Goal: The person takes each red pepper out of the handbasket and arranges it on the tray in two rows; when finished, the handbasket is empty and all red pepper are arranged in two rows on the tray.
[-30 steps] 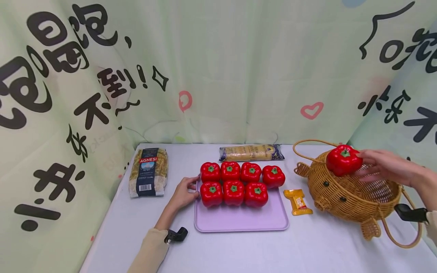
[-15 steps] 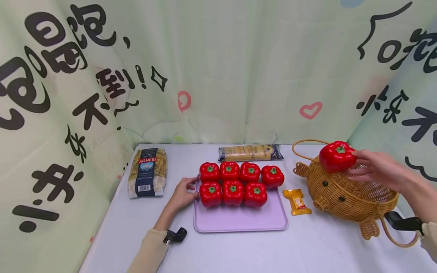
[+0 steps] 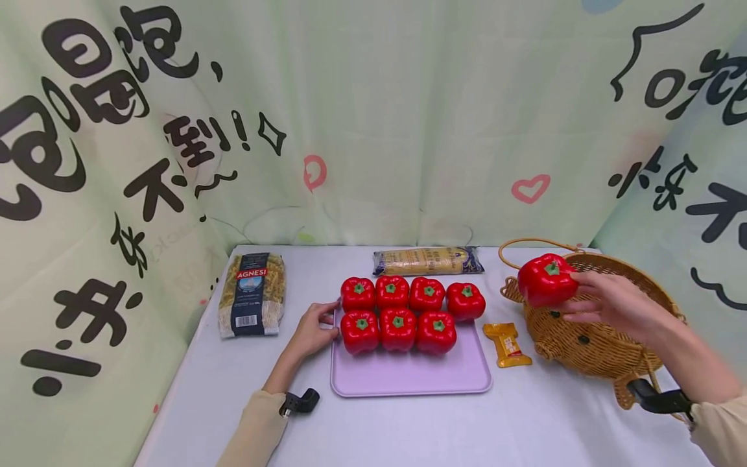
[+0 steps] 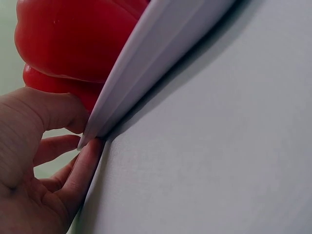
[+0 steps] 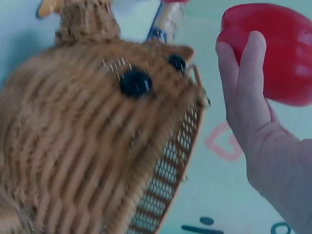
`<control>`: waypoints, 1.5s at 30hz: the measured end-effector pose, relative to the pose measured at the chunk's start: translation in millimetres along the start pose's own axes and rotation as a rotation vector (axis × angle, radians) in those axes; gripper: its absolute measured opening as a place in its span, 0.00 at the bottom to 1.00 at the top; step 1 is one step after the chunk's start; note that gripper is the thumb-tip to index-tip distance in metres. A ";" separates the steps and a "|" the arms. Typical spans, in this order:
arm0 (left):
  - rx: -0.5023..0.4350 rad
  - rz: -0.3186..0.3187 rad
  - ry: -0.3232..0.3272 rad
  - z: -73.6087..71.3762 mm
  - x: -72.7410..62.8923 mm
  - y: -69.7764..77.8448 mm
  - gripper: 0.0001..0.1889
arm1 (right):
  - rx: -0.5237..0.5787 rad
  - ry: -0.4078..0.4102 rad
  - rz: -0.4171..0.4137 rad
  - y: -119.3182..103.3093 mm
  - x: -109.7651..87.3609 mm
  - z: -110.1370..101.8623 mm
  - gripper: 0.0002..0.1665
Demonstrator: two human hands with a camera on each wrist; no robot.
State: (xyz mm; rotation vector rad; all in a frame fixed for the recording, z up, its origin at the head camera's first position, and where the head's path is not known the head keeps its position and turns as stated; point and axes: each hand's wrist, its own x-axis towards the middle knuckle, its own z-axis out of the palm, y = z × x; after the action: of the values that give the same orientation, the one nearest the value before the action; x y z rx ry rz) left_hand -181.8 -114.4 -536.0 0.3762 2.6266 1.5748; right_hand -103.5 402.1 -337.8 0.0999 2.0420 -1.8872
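Observation:
My right hand (image 3: 613,305) grips a red bell pepper (image 3: 547,279) in the air over the left end of the wicker basket (image 3: 595,344). In the right wrist view, fingers (image 5: 251,73) lie along the side of that bell pepper (image 5: 282,53). At the lilac tray's left edge, my left hand (image 3: 313,331) pinches the tray (image 3: 408,379). The left wrist view has the thumb at the top of the tray rim (image 4: 122,78) and fingertips beneath it. Several more red bell peppers (image 3: 399,329) sit on the tray in two rows, four-lobed with green stems.
A pasta bag (image 3: 252,295) lies at the left, and a long noodle pack (image 3: 428,261) behind the tray. An orange-yellow wrapped snack (image 3: 508,345) lies between tray and basket. The basket's looped handle (image 3: 510,245) sticks out at the back. Printed curtains (image 3: 373,130) enclose the table.
My right hand has carried the bell pepper leftward from over the basket's opening to its left end. The left hand stays at the tray's edge.

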 end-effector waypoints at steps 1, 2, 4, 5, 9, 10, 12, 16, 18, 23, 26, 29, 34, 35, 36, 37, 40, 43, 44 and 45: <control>0.002 -0.005 -0.001 0.0 0.3 0.1 0.31 | 0.008 -0.004 0.005 1.5 0.5 3.3 0.17; 0.006 -0.012 -0.001 0.1 0.5 0.2 0.31 | 0.017 -0.007 0.009 3.1 0.9 6.6 0.17; 0.009 -0.024 -0.002 0.1 0.8 0.6 0.31 | 0.025 -0.010 0.012 6.0 1.9 13.8 0.16; 0.011 -0.026 -0.002 0.1 0.7 0.7 0.31 | 0.031 -0.017 0.008 7.5 2.4 17.1 0.15; 0.012 -0.032 -0.003 0.1 -0.2 1.1 0.31 | -0.007 -0.012 0.009 13.5 5.4 31.7 0.14; 0.013 -0.031 -0.003 0.3 -0.2 1.0 0.31 | -0.024 -0.007 0.015 15.2 6.4 35.4 0.17; 0.015 -0.030 -0.003 0.1 -0.1 0.9 0.31 | -0.057 0.001 0.028 18.8 8.5 42.0 0.25; 0.019 -0.018 0.000 -0.1 1.3 0.7 0.32 | -0.060 0.004 0.054 26.7 11.6 51.1 0.38; 0.012 -0.014 0.000 -0.5 2.3 1.4 0.32 | -0.055 0.003 0.061 31.0 12.4 54.0 0.39; 0.007 -0.012 0.002 -2.0 3.6 3.6 0.32 | -0.071 0.013 0.088 45.6 15.4 62.4 0.39; 0.016 -0.016 0.005 -2.1 2.6 3.9 0.31 | -0.088 0.027 0.101 57.0 17.7 68.4 0.37; 0.025 -0.011 0.005 -1.0 0.6 3.2 0.31 | -0.107 0.050 0.110 69.2 18.4 74.3 0.37; 0.034 -0.009 0.000 0.7 -2.4 0.2 0.31 | -0.128 0.080 0.122 86.6 20.7 84.5 0.35; 0.035 -0.011 -0.002 0.8 -2.8 -0.2 0.31 | -0.129 0.080 0.125 89.3 21.5 86.1 0.35; 0.032 -0.017 -0.003 0.9 -3.1 -0.4 0.31 | -0.126 0.079 0.126 91.5 22.3 87.6 0.35; 0.035 -0.018 -0.002 1.0 -3.2 -0.2 0.31 | -0.118 0.086 0.132 93.0 23.5 88.7 0.35; 0.040 -0.009 -0.002 1.0 -1.7 -0.2 0.31 | -0.120 0.092 0.129 97.0 27.4 90.4 0.34; 0.038 -0.003 0.001 0.9 -1.0 0.0 0.31 | -0.124 0.109 0.123 100.8 30.5 92.0 0.32; 0.038 -0.003 0.002 1.0 -1.6 -0.7 0.31 | -0.126 0.109 0.123 102.6 31.1 92.9 0.32; 0.036 -0.009 0.002 0.9 -2.6 -1.0 0.31 | -0.130 0.102 0.121 104.6 31.3 94.0 0.31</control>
State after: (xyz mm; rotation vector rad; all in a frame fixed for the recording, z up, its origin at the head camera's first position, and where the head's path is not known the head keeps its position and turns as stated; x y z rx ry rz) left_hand -179.2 -114.7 -537.5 0.3640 2.6574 1.5280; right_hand -82.6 315.5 -451.1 0.2851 2.1674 -1.7045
